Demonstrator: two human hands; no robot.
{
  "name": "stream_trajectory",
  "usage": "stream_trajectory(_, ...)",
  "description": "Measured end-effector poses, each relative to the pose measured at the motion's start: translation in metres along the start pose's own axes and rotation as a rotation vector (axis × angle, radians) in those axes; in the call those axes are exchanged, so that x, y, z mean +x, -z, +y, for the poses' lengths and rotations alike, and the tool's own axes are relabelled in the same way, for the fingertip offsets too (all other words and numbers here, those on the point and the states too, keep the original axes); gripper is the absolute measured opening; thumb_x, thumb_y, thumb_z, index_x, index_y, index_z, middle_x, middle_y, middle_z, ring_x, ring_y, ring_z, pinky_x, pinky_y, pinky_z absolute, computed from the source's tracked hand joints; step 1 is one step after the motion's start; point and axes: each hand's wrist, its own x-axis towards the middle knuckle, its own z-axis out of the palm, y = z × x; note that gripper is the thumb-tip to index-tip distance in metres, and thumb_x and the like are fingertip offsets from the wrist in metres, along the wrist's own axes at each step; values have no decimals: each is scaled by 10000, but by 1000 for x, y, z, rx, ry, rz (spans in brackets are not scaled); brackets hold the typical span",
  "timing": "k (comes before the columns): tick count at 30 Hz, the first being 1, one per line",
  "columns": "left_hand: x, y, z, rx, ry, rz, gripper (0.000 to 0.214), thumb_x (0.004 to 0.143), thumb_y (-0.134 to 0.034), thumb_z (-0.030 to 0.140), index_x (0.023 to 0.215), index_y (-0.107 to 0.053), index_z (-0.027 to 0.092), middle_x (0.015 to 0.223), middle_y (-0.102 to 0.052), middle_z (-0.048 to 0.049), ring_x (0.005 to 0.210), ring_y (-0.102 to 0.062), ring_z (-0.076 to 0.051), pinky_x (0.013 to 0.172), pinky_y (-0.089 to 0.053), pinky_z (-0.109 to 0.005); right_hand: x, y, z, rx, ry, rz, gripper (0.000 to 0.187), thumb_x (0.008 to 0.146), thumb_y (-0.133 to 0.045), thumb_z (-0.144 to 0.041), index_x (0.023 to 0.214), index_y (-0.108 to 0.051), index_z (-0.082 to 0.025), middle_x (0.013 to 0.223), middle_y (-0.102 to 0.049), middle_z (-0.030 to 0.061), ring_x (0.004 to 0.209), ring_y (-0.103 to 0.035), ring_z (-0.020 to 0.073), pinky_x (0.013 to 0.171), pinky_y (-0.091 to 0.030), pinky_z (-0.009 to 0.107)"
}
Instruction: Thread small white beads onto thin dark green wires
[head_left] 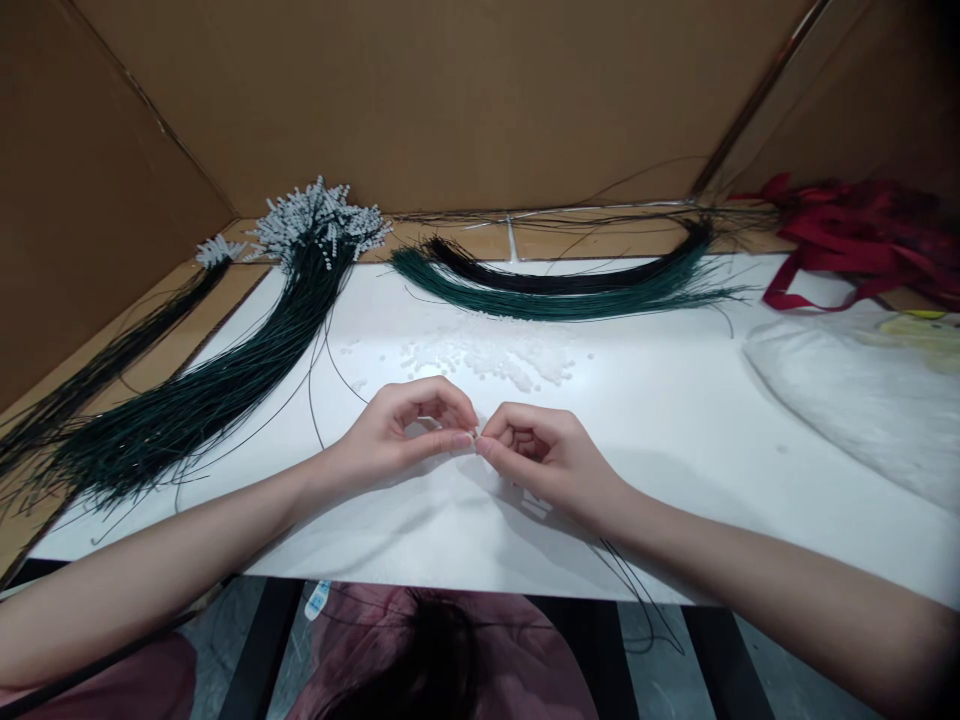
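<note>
My left hand [420, 425] and my right hand [551, 455] meet over the front middle of the white table, thumb and forefinger of each pinched together. Between the touching fingertips shows a small white bead [477, 432], mostly covered by the fingers. Thin dark wires [637, 590] come out from under my right wrist and loop down past the table's front edge; where their other ends lie is hidden. Just beyond my hands, loose white beads [487, 350] are scattered on the tabletop. Small white rectangular marks [535, 503] show beneath my right hand.
At left lie a large bundle of dark green wires [225, 370] tipped with white beads [322, 225] and a thinner bundle [127, 350]. Bare green and black wires [555, 295] lie at the back. Red ribbon [832, 250] and a clear plastic bag [862, 400] are right. Cardboard walls [420, 100] enclose the table.
</note>
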Motion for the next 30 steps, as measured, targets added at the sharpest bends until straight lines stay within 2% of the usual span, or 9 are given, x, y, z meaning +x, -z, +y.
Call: stream_trajectory(30, 2, -1, 0, 3, -1, 10, 109, 821, -717, 203, 895, -648, 160, 864, -675, -29, 796, -633, -122, 754, -517, -237, -2, 0, -3, -29, -6, 1, 209, 894, -576, -300, 753, -567, -146, 621, -436, -43, 527, -357, 58, 476, -264, 215)
